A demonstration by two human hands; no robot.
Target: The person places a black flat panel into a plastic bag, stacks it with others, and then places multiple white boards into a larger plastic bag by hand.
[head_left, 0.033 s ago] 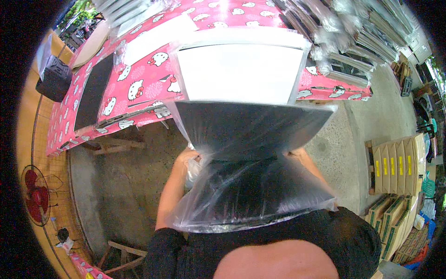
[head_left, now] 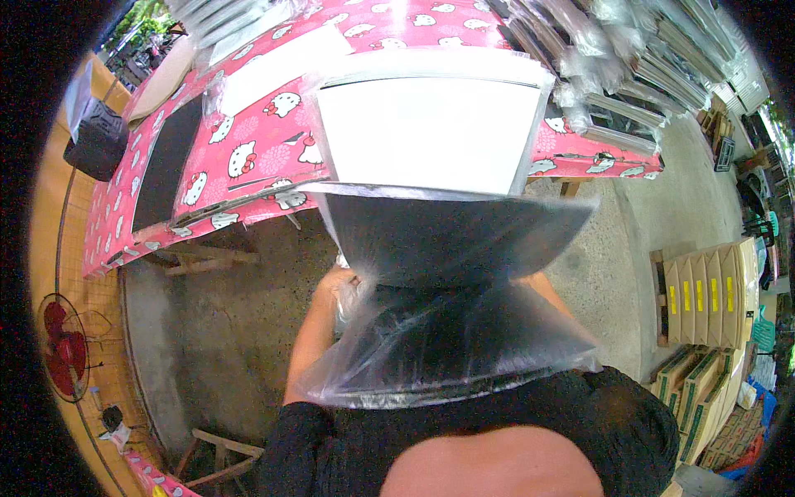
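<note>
I hold a flat dark panel (head_left: pixel 451 232) that is partly inside a clear plastic bag (head_left: pixel 447 356), in front of my chest. My left hand (head_left: pixel 338 291) grips the bag's crumpled left edge beside the panel. Only my right forearm (head_left: pixel 553 291) shows at the bag's right side; the right hand itself is hidden behind the plastic. Just beyond the panel, a large white board with a silvery rim (head_left: pixel 422 132) lies on the near edge of a table with a pink cartoon-cat cloth (head_left: pixel 248 157).
A black flat sheet (head_left: pixel 166 161) lies on the table's left part, with a dark box (head_left: pixel 95 137) beyond its end. Stacks of bagged panels (head_left: pixel 629 74) fill the back right. Cardboard boxes (head_left: pixel 704 298) stand on the concrete floor at right. A red fan (head_left: pixel 62 348) and a wooden stool (head_left: pixel 217 451) are at left.
</note>
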